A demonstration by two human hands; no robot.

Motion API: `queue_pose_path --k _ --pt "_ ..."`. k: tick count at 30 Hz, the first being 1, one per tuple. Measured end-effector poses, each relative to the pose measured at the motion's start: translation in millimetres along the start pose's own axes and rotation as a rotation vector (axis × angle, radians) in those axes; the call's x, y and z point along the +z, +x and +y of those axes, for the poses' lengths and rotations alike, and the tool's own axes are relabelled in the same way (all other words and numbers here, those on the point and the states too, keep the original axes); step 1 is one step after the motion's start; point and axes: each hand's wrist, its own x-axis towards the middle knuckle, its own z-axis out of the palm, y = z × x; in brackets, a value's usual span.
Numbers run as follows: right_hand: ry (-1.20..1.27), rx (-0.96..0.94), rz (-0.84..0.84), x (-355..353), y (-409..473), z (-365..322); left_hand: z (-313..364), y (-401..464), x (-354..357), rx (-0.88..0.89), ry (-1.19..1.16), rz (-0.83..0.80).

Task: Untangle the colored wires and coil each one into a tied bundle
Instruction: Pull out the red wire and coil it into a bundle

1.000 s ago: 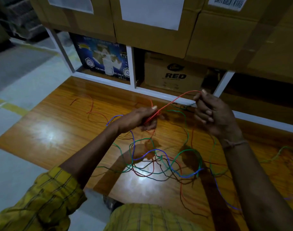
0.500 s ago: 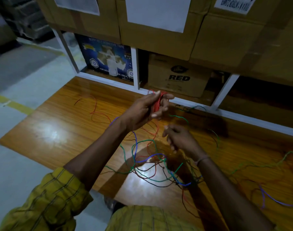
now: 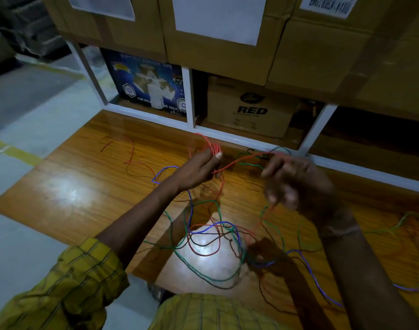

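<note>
Pinching a small coil of red wire (image 3: 212, 146) between thumb and fingers, the left hand (image 3: 199, 169) holds it up above the wooden board (image 3: 84, 177), toward the far edge by the white shelf frame (image 3: 190, 96). From that coil a free run of the same red wire leads right and slightly far, its long axis lying almost level across the gap to the right hand (image 3: 296, 182). The right hand is blurred; its fingers look curled with the red strand passing at the fingertips, but whether it truly pinches the wire I cannot tell.

So the next wrap likely turns on this: the loose length lies to the right of the coil, and the right hand is the nearer one to feed it back leftward over the left hand's loops.

Below and nearer, the rest of the tangle (image 3: 218, 236) of green, blue and dark red wires lies spread on the board between the two forearms, and the red strand seems to drop into it beneath the right hand. A snag there could drag on the strand as it is wound.
</note>
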Motion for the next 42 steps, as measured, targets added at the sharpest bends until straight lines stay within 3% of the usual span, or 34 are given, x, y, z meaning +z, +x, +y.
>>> queue_pose_path --k 2,5,7,11,16,19,21,23,26,30,33,36,39,42 --pt "0.185 -0.039 0.144 -14.5 9.0 -4.0 5.7 -5.0 1.0 -0.032 -0.150 -0.102" --pt "0.202 0.007 0.386 -38.8 25.9 1.7 12.8 -7.8 0.1 -0.025 -0.354 -0.265" --pt "0.094 0.060 0.547 -55.8 36.5 15.3 17.7 -9.2 -2.5 -0.017 -0.479 -0.379" --pt "-0.372 0.238 0.764 -68.6 47.0 50.6 36.3 -12.8 -7.2 0.001 -0.784 -0.499" --pt "-0.698 0.401 0.574 -37.7 38.9 104.9 48.0 -7.1 -9.4 0.094 -1.061 -0.371" --pt "-0.739 0.487 0.390 -2.4 33.5 109.7 49.3 2.1 -7.9 0.086 -1.074 -0.232" --pt "-0.690 0.462 0.233 15.8 28.1 99.9 46.2 6.6 -5.0 0.043 -0.908 -0.105" --pt "-0.571 0.388 0.139 24.0 20.6 84.2 36.0 10.7 -1.7 0.034 -0.515 0.021" --pt "-0.379 0.227 0.143 19.8 11.6 59.4 19.0 10.4 -2.8 0.063 -0.034 0.074" --pt "-0.012 0.059 0.230 -7.5 8.5 36.7 7.2 2.7 -8.9 0.011 0.113 0.011" --pt "0.218 -0.024 0.295 -28.2 14.0 24.9 4.4 -4.7 -10.3 0.018 0.057 -0.096" --pt "0.285 -0.024 0.429 -45.6 24.8 21.0 6.0 -9.5 -10.4 -0.026 -0.150 -0.215" --pt "0.172 0.031 0.554 -62.4 35.7 32.4 8.1 -14.2 -13.3 -0.048 -0.427 -0.328" --pt "-0.138 0.167 0.674 -72.4 42.5 58.3 20.7 -17.7 -16.9 -0.005 -0.697 -0.386"
